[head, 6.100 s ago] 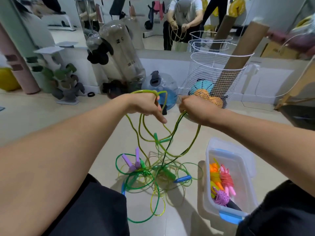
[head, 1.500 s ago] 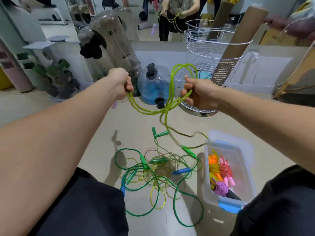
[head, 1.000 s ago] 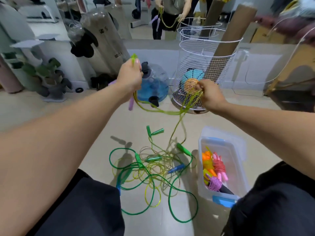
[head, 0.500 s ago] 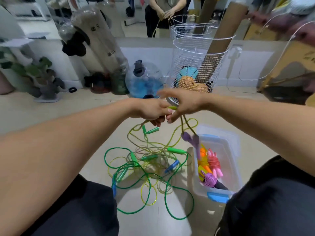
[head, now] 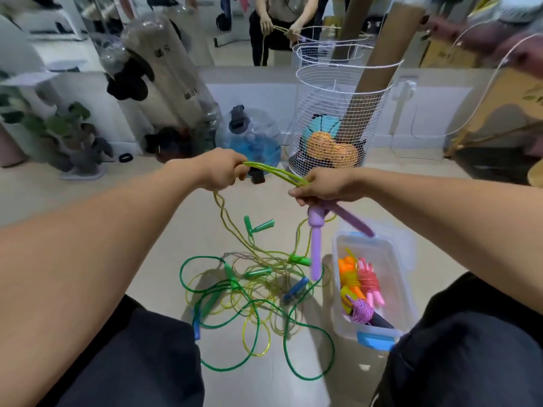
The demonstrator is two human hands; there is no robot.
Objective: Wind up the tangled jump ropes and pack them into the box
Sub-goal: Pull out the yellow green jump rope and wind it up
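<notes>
Yellow-green translucent jump rope [head: 273, 173] ran in several doubled strands between the two hands, raised above the floor. The left hand [head: 224, 173] was clenched around one end of the bundle, and more of the same cord trailed down from it to the floor. The right hand [head: 324, 185] gripped the other end together with two lilac plastic handles [head: 316, 248], one hanging straight down, the other angled out over the box's near corner. Below, a tangled heap of green and yellow ropes with green and blue handles [head: 252, 286] lay spread on the pale tiled floor [head: 164, 201], between the person's knees in dark trousers. Just beside the heap stood a clear plastic box with blue clips [head: 405, 289], holding wound orange, pink and purple rope bundles [head: 360, 289]. Farther off, a white wire basket [head: 338, 113] held balls and a cardboard tube, next to a clear blue water jug [head: 252, 136].
</notes>
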